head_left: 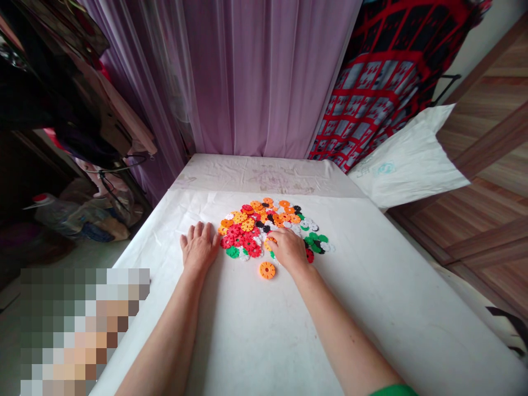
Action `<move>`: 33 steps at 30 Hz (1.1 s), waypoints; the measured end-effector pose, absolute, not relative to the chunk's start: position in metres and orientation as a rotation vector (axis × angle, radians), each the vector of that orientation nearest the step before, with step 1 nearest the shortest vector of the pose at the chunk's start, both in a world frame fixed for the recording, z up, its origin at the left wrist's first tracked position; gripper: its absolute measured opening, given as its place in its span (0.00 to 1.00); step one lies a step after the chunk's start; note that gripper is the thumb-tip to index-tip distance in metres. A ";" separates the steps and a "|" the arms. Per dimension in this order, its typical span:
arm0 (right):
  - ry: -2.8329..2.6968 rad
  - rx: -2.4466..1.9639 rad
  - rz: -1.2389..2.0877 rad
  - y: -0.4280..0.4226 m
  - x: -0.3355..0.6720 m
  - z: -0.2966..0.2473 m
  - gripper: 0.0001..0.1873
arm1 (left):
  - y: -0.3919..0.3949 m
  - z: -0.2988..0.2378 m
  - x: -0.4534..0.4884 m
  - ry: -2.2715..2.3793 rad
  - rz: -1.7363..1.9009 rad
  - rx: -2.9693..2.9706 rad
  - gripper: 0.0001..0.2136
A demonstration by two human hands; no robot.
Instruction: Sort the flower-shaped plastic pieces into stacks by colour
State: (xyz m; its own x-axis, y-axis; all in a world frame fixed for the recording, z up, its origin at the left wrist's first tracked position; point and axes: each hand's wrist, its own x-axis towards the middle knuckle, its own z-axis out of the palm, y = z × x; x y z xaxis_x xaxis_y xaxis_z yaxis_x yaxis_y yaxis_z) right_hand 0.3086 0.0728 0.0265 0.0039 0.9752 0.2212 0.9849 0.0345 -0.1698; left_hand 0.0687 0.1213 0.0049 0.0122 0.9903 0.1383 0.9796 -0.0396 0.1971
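Note:
A pile of small plastic snowflake discs (264, 225) in orange, red, white, green and black lies on a white-covered table (371, 286). My left hand (199, 246) rests flat on the cloth just left of the pile, fingers stretched out. My right hand (290, 248) lies on the pile's near edge, fingers curled down onto the discs; what its fingertips pinch is hidden. One orange disc (267, 270) sits apart from the pile, between my two hands.
A purple curtain (256, 77) hangs behind the table. A red and black patterned cloth (383, 82) and a white plastic bag (408, 159) are at the back right. Clutter and bags (82, 214) fill the floor on the left. Wooden panelling (490, 209) stands on the right.

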 end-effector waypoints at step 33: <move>-2.041 -1.422 0.157 0.044 0.338 0.004 0.16 | 0.112 0.001 0.065 2.168 0.240 2.231 0.26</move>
State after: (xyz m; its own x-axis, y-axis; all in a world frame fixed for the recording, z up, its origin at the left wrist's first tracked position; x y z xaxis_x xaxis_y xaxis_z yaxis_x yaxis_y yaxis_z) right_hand 0.3380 0.0440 0.0038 -0.2118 0.8774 0.4304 0.8011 0.4082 -0.4378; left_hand 0.0655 0.1124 0.0007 0.0226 0.9952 0.0953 0.9919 -0.0342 0.1222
